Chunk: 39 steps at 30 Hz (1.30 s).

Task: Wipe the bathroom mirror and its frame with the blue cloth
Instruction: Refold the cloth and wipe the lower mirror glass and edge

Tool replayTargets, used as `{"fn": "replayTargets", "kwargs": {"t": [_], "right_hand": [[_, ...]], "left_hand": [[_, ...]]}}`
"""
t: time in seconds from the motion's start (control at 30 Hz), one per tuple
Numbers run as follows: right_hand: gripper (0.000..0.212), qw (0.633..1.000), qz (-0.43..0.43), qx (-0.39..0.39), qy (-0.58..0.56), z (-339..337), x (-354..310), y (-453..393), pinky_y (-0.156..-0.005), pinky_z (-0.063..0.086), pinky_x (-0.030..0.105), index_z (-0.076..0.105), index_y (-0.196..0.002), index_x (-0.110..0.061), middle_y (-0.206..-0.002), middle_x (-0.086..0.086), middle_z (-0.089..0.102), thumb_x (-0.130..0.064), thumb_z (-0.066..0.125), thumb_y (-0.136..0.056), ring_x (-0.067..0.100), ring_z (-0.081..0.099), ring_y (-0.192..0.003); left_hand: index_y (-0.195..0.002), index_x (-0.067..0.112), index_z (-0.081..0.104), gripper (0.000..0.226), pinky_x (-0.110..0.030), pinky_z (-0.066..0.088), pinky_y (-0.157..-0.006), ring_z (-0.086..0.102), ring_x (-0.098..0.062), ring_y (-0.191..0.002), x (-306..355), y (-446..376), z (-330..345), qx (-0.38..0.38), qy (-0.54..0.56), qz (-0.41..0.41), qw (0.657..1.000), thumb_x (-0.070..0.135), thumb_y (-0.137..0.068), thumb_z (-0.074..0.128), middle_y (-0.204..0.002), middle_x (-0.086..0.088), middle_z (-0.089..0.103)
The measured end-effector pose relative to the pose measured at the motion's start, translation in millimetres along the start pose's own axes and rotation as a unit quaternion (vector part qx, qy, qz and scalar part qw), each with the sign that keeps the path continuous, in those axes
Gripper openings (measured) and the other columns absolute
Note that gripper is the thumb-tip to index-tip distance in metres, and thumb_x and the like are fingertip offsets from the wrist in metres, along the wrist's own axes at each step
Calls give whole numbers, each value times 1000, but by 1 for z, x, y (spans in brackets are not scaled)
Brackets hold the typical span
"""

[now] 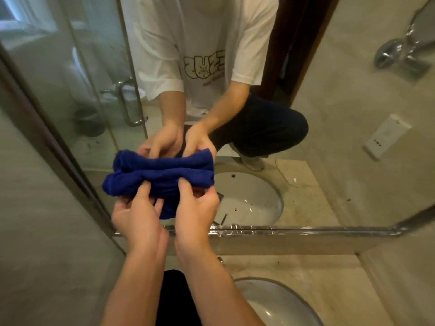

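Note:
A dark blue cloth (162, 178), bunched into a thick roll, is held up close to the bathroom mirror (317, 118). My left hand (135, 212) pinches its lower left part with thumb on top. My right hand (196, 205) grips its lower right part the same way. The mirror repeats the cloth, both hands and a person in a white T-shirt. The mirror's metal frame (294, 230) runs along the bottom edge, and a dark frame strip (47, 137) slants up the left side.
A white sink basin (277, 302) sits in a beige stone counter (317, 274) below the mirror. A grey tiled wall (47, 255) fills the left. The mirror reflects a glass shower door, a toilet, a wall socket and a chrome fitting.

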State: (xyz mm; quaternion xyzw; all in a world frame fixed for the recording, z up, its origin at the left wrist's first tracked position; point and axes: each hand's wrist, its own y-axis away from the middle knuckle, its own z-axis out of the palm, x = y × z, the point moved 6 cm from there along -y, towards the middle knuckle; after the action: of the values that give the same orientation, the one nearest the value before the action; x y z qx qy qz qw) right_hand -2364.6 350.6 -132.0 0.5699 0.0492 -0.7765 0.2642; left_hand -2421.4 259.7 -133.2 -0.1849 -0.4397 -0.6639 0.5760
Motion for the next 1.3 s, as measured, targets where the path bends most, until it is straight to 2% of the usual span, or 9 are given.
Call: {"fn": "replayTargets", "kwargs": {"t": [0.2,0.43,0.63,0.7,0.87,0.97,1.03,1.1,1.3], "right_hand": [[26,999,-25,-12,31,-70,-47,-28,-86,59,40,64,-111,-19,-99,1,74,-19,71,-86,10,71,-90],[16,993,-87,-51,60,-169,-112,-66,-82,57,28,66,-104,-22,-93,-7,74,-24,70,-89,2,69,-87],[26,991,-104,-18,82,-208,-132,-96,-90,55,41,62,-109,-23,-103,-5,71,-35,65,-86,8,67,-97],[30,988,-128,15,90,-234,-149,-106,-90,55,44,62,-109,-23,-103,-5,71,-40,64,-84,12,67,-98],[16,979,-178,54,81,-311,-200,-133,-87,56,42,62,-102,-20,-95,-5,69,-31,65,-91,10,67,-91],[10,963,-224,124,87,-361,-230,-151,-84,55,38,58,-93,-21,-90,-7,67,-30,62,-94,10,65,-87],[8,957,-236,149,75,-396,-249,-164,-80,54,32,56,-94,-21,-90,-7,66,-28,60,-96,10,65,-87],[8,956,-236,166,60,-424,-259,-176,-79,53,31,55,-98,-19,-94,-4,66,-27,58,-97,13,65,-91],[7,948,-252,185,52,-446,-270,-191,-82,55,35,54,-100,-22,-99,-3,66,-28,57,-97,15,65,-93]], "left_hand": [[-110,21,64,23,-35,59,-86,71,-17,-102,-45,53,40,-29,-12,-8,999,6,-91,65,-115,-3,71],[-105,24,62,21,-32,59,-83,70,-14,-101,-115,121,95,-60,-22,-18,998,8,-91,65,-116,-2,69],[-131,22,55,41,-24,60,-67,70,-19,-103,-147,153,127,-87,-27,-8,996,8,-94,62,-122,-3,68],[-133,21,54,44,-28,61,-72,72,-20,-99,-162,175,146,-124,-40,-34,991,6,-93,62,-120,-5,70],[-130,27,51,46,-40,59,-86,72,-22,-98,-215,246,192,-151,-48,-38,987,8,-91,65,-116,-4,70],[-123,21,55,41,-36,61,-78,73,-24,-94,-247,282,228,-193,-35,-83,977,1,-89,65,-112,-9,71],[-106,19,59,30,-34,61,-70,73,-24,-88,-269,305,249,-209,-54,-107,971,-2,-87,67,-107,-11,71],[-95,21,57,25,-36,61,-72,73,-23,-86,-288,327,262,-219,-86,-124,964,3,-85,71,-100,-9,72],[-103,24,59,19,-39,60,-85,73,-20,-91,-307,355,275,-236,-87,-136,958,15,-89,70,-104,-5,73]]}}
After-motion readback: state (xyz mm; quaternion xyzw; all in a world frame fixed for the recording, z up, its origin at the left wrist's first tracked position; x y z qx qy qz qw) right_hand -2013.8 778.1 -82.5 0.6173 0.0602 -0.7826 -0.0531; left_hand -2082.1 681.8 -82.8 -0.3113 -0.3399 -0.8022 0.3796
